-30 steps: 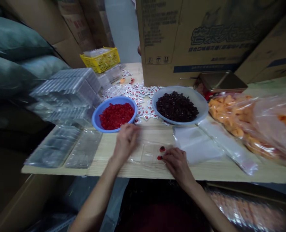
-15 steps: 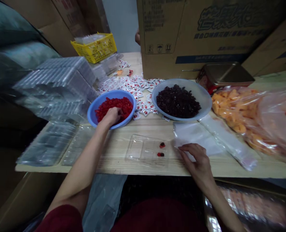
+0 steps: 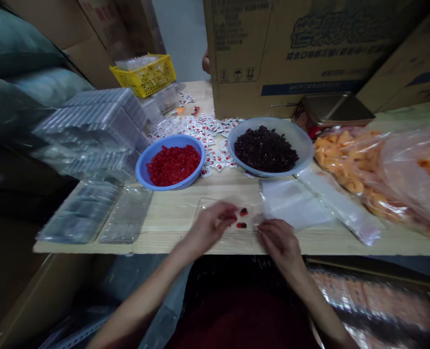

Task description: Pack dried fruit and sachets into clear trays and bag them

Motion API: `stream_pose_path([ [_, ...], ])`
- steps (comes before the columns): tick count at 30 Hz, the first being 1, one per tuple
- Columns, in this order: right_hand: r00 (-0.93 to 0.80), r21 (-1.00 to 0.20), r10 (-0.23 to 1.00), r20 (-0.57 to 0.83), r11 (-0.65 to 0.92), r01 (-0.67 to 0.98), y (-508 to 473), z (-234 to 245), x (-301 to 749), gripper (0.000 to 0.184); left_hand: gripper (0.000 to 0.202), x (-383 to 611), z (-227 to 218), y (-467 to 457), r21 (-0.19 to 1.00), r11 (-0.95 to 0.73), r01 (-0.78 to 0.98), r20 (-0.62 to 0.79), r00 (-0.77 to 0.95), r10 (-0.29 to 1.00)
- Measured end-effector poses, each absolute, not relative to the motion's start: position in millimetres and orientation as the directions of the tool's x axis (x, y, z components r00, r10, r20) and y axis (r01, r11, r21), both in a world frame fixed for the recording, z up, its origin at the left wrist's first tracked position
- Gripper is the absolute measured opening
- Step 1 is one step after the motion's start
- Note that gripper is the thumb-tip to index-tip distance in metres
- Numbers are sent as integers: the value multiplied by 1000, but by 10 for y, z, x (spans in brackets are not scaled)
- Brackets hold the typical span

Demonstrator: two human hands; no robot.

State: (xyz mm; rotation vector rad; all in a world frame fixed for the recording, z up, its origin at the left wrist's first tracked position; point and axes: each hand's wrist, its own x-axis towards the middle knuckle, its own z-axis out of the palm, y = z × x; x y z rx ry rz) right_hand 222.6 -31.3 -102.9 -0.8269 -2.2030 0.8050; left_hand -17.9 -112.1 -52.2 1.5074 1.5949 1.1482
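The left hand point(image 3: 213, 225) lies over a clear tray point(image 3: 226, 224), its fingers pinched on a red piece right beside the two pieces point(image 3: 242, 218) already in the tray. The right hand point(image 3: 278, 240) rests at the tray's right edge, fingers curled on the rim. Beyond the left fingers stands the blue bowl point(image 3: 171, 165) of red bits, beyond the right the grey bowl point(image 3: 269, 151) of dark ones.
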Motion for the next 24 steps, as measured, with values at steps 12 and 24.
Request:
stream_pose_path([
  [12,-629,-713,694,350,633,301,-340,-1103,2153,11,25,131,-940,-1261,657,-279,700,330,66,942],
  [24,-677,-618,607,416,735,279,132,-892,1599,15,26,-793,-1103,358,292,228,929,185,-289,939],
])
